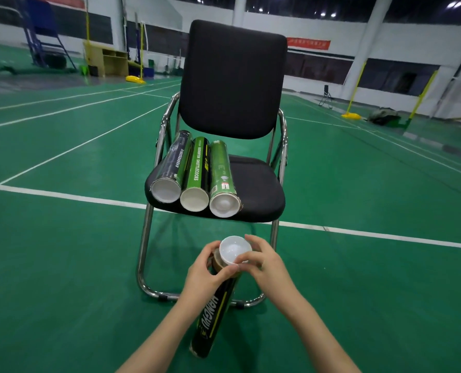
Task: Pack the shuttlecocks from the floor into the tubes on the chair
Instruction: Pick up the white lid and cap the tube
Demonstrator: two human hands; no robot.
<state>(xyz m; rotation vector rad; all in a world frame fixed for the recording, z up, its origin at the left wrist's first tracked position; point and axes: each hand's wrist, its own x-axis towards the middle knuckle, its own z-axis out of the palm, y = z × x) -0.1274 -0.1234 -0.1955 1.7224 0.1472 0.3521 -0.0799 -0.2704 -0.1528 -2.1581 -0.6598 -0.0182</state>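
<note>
The left hand (pixel 205 275) grips a black tube (pixel 216 316), while the right hand (pixel 261 261) pinches what looks like its white cap (pixel 234 250).

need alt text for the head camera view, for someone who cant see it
Two bare hands hold a black cardboard shuttlecock tube above a green court floor: the left hand grips its top, the right hand pinches its white plastic cap. Behind, three more tubes lie side by side on a black padded chair.
</note>
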